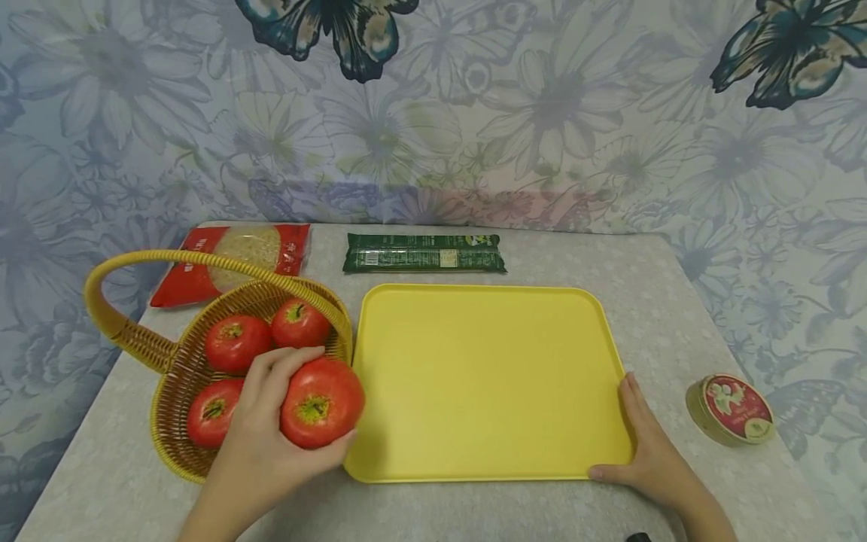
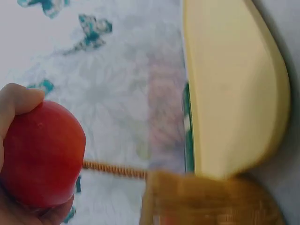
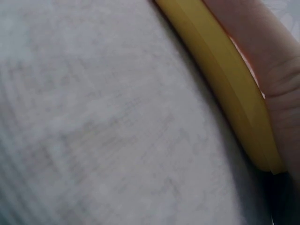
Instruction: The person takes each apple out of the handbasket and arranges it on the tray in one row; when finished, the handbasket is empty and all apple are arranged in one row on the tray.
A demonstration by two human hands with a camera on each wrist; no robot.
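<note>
My left hand (image 1: 274,425) holds a large red tomato (image 1: 321,403), fingers over its far side and thumb at its near side. In the left wrist view the tomato (image 2: 44,154) appears close up, above the basket. Below it stands a yellow wicker basket (image 1: 165,436) with a tall arched handle. Inside lie a tomato (image 1: 237,344) at the back left, a tomato (image 1: 300,324) at the back right and a tomato (image 1: 213,412) in front. My right hand (image 1: 653,455) rests its extended fingers and thumb on the near right corner of a bare yellow tray (image 1: 484,384).
Behind the basket lies a red bag (image 1: 247,256) with a clear window showing pale contents. A dark green packet (image 1: 424,254) lies behind the tray. To the right stands a round tin (image 1: 731,409) with a red lid, near the table's right edge. Patterned cloth (image 1: 433,128) hangs behind.
</note>
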